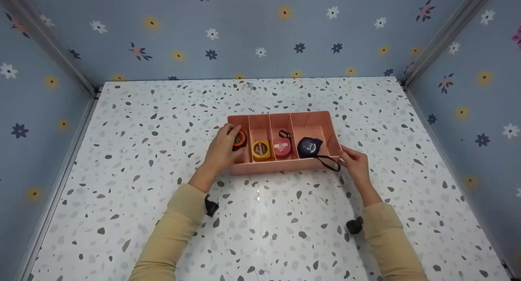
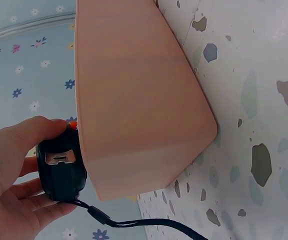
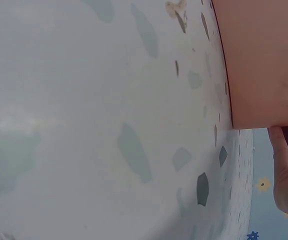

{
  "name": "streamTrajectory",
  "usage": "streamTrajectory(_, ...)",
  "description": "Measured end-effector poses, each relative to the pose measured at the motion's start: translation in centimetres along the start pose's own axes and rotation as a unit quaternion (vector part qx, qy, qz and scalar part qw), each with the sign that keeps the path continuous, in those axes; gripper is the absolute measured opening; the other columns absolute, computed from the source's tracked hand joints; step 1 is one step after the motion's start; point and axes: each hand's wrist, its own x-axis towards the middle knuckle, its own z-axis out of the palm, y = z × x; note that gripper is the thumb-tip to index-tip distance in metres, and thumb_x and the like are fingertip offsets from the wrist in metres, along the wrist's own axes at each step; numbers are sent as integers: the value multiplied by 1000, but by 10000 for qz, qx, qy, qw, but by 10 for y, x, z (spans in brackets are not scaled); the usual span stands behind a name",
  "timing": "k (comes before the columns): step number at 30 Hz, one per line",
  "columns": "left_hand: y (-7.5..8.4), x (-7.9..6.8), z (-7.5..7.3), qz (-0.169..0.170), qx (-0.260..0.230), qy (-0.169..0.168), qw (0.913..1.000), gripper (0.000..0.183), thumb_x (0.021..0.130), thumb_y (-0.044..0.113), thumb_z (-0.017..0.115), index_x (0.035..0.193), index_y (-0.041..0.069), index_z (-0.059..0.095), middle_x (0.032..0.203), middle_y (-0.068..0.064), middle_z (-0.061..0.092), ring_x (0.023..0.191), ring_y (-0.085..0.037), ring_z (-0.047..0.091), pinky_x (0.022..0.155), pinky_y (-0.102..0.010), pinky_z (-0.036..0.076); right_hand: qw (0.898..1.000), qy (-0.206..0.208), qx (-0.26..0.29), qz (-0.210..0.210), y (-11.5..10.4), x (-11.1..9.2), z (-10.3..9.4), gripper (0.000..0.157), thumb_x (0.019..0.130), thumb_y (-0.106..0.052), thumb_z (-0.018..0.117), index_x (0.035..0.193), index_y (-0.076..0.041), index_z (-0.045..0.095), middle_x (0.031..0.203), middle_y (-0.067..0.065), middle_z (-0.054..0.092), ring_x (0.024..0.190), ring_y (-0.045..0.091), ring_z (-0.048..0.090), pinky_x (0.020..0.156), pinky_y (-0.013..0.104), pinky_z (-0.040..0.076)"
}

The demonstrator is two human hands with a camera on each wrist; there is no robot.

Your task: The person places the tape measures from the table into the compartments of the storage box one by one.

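Observation:
My left hand (image 1: 223,147) grips a black-and-orange tape measure (image 1: 240,139) at the leftmost compartment of a pink divided box (image 1: 281,166). In the left wrist view this tape measure (image 2: 62,172) shows its metal end hook, and its black wrist strap (image 2: 154,222) hangs loose. At the box's right end, the fingers of my right hand (image 1: 355,162) rest against the outer wall near the front corner. Other compartments hold a yellow tape measure (image 1: 261,150), a red tape measure (image 1: 282,148) with a black strap, and a dark blue tape measure (image 1: 308,147) in the widest one.
The dark blue tape's strap (image 1: 329,163) loops over the box's front rim. Beneath everything lies a white speckled tabletop (image 1: 260,232). Blue flowered panels (image 1: 252,33) stand behind it and on both sides.

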Motion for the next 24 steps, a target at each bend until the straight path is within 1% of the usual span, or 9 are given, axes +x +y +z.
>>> streamTrajectory(3,-1,0,1,91,19,-65,9999,59,77,12,69,127,-4,44,119,-17,42,108,-27,42,90,-36,39,10000,-43,0,-32,-3,-2,0,36,84,-24,61,114,-4,60,111,14,59,92,16,60,69,23,50)
streamTrajectory(4,-1,0,1,120,38,-97,9999,59,77,12,69,127,-4,43,119,-17,42,109,-27,42,90,-36,39,9997,-181,176,-22,-10,-7,0,34,85,-21,60,114,-3,60,111,15,59,92,17,60,71,25,50)
streamTrajectory(8,-1,1,2,212,64,-233,9995,59,77,13,68,127,-4,43,119,-17,42,110,-27,41,91,-36,38,9995,-296,119,75,-17,-11,-1,36,85,-24,60,116,-6,59,113,12,59,95,15,59,73,25,49)
streamTrajectory(10,-1,1,2,198,66,-341,9992,59,77,13,68,128,-3,43,120,-16,42,111,-26,41,92,-36,37,9982,-466,337,167,-27,-16,0,34,86,-19,58,117,-5,58,115,12,58,97,16,58,76,27,49)
streamTrajectory(11,-1,1,2,171,80,-399,9990,59,77,14,68,128,-3,42,121,-16,42,111,-27,41,93,-36,37,9990,-365,194,187,-22,-13,0,36,85,-22,60,117,-7,59,115,10,58,98,15,58,75,26,49)
streamTrajectory(15,-1,2,3,23,76,-645,9979,60,78,15,68,129,-1,42,122,-15,42,112,-27,41,94,-37,36,9983,-418,373,153,-21,-13,-1,35,85,-19,59,117,-4,58,116,14,56,99,18,57,77,28,48)
streamTrajectory(17,-1,3,2,-20,71,-727,9973,60,78,16,68,129,-1,42,123,-14,41,113,-27,40,94,-38,35,9995,-246,200,56,-10,-7,-1,37,84,-24,61,115,-5,60,114,13,58,97,17,58,74,26,49)
streamTrajectory(20,-1,5,1,-30,36,-804,9968,60,77,17,69,129,0,43,122,-13,42,111,-26,41,93,-37,36,9997,-236,100,-45,-9,-7,-1,38,84,-28,61,115,-6,60,113,12,58,95,15,59,73,25,49)
streamTrajectory(24,-2,7,0,33,19,-932,9956,60,76,16,71,128,0,45,120,-13,43,109,-25,43,92,-37,37,9994,-309,-139,72,-32,-18,3,39,86,-24,57,119,-2,56,117,16,55,99,17,57,76,25,48)
